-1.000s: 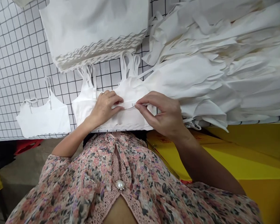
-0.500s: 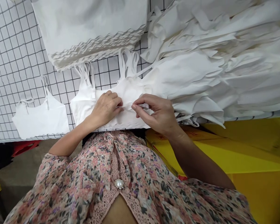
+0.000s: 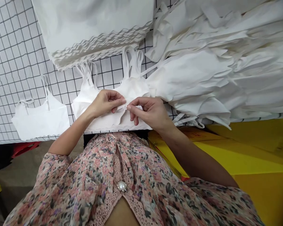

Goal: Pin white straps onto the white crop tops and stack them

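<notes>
A white strappy crop top lies on the grid-patterned table right in front of me, on top of a few like it. My left hand pinches a thin white strap end at the garment's middle. My right hand pinches the other end, which carries a small clear clasp, and the fingertips of both hands meet there. Both hands are closed in a pinch.
A single white top lies flat at the left. A neat stack of folded tops sits behind, and a large loose heap of white garments fills the right. Yellow cartons stand below the table edge at right.
My two hands have closed together, bringing the strap ends to touch. The garment's lower edge has bunched up slightly under them.
</notes>
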### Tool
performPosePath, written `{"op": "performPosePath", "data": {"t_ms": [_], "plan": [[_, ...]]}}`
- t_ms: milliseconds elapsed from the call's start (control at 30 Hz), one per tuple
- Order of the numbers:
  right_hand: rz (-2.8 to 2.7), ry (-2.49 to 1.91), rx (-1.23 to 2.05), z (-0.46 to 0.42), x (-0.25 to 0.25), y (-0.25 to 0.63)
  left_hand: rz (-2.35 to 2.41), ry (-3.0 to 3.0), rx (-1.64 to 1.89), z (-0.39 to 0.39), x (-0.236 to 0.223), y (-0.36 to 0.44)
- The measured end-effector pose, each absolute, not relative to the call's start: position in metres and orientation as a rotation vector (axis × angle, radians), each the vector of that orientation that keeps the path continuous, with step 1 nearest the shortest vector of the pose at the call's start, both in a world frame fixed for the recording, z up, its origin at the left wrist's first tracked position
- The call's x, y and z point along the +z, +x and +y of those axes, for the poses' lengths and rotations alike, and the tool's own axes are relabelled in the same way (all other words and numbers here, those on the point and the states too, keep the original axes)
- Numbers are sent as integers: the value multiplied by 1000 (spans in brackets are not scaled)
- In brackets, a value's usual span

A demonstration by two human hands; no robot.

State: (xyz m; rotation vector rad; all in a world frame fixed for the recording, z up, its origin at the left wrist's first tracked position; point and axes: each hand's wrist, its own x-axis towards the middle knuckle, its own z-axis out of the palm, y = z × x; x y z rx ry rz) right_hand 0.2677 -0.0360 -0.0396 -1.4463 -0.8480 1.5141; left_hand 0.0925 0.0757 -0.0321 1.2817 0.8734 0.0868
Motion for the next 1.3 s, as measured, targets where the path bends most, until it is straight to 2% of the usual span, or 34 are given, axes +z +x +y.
{"op": "performPosePath", "data": {"t_ms": [367, 1300], "plan": [[-652, -1450, 1583, -33, -40, 266, 856, 1268, 65, 77, -33, 89], [-580, -1384, 1647, -34, -36, 261, 804, 1365, -19, 81, -35, 87]]}}
